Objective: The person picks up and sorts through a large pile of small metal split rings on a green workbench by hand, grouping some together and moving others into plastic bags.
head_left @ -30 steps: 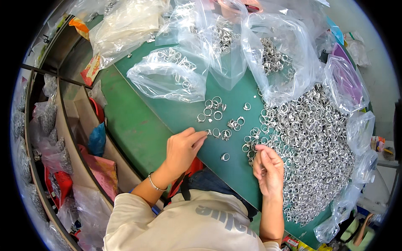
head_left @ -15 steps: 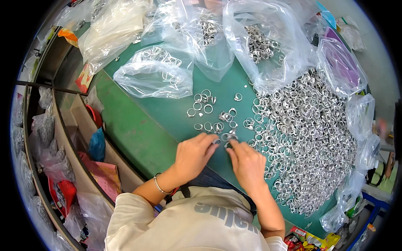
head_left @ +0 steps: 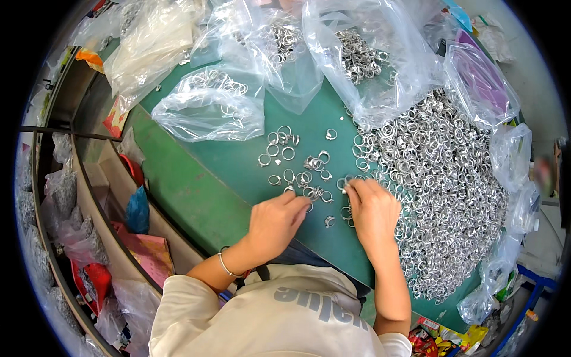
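My left hand is low over the green table, fingers drawn together with a silver ring at the fingertips. My right hand pinches another silver ring at the left edge of a big heap of silver rings. Ahead of my left hand lies a loose scatter of rings, among them a plain ring and a ring standing alone. One more ring rests on the table between my hands.
Clear plastic bags with rings inside stand along the far side, including a low bag and a large open bag. A purple item in plastic lies far right. Shelves with bagged goods run along the left.
My right hand has moved right, from beside my left hand to the heap's edge. A ring now lies between the hands. The left hand has barely moved. The view has shifted slightly.
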A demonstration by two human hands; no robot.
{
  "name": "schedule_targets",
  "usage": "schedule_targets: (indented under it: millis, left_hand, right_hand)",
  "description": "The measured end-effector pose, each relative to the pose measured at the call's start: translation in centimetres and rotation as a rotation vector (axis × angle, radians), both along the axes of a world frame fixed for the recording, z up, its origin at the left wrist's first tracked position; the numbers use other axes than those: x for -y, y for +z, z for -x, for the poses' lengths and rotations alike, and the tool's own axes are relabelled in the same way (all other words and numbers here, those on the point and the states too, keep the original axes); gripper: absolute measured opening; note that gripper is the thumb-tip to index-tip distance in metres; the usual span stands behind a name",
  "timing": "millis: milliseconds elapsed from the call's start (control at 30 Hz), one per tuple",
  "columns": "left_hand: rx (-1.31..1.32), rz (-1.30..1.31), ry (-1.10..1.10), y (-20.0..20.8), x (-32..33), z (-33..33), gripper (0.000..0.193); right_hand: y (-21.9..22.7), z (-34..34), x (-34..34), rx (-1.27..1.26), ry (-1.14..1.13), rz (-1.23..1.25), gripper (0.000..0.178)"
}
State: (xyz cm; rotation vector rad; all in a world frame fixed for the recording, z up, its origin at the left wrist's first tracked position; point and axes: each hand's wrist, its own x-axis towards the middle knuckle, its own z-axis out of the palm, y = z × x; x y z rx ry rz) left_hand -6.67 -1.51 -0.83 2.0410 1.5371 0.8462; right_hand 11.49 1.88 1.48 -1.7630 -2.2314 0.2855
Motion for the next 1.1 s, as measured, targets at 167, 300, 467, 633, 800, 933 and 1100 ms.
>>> schedule_targets:
  millis: [167,300,467,633,800,933,1100]
  left_hand:
    - [0.094,0.024,0.082,0.2,-0.3,0.6,0.018]
    - [0.082,0.121,0.088,0.7,-0.5,-0.4,0.024]
    - [0.062,0.048,0.103,0.4,-0.9,0.3,0.024]
    - [0.090,0.011,0.065,-0.5,-1.3,-0.2,0.020]
    - [0.169,0.147,0.174,-0.2,-1.3,0.2,0.011]
    - [0.092,0.073,0.177,0.2,-1.3,1.1,0.011]
    - [0.084,0.069,0.128,0.3,0.3,1.9,0.015]
  right_hand:
    - [1.0,-0.3,0.8,-0.277,-0.072,0.060,0.012]
    - [0.0,2.0,-1.0,-0.069,0.160,-0.018,0.012]
    - [-0.9,0.0,-0.7,-0.793,0.046,0.240,0.011]
    - [-0.2,-3.1,0.8,-2.070,-0.145,0.843,0.020]
    - [-0.4,-3.4,1.5,-2.622,-0.233,1.107,0.028]
    - [-0.1,-3.2,2.3,-2.363,-0.492,0.943,0.030]
    - [0.5,-1.8,3.1,-1.209,-0.328,0.679,0.020]
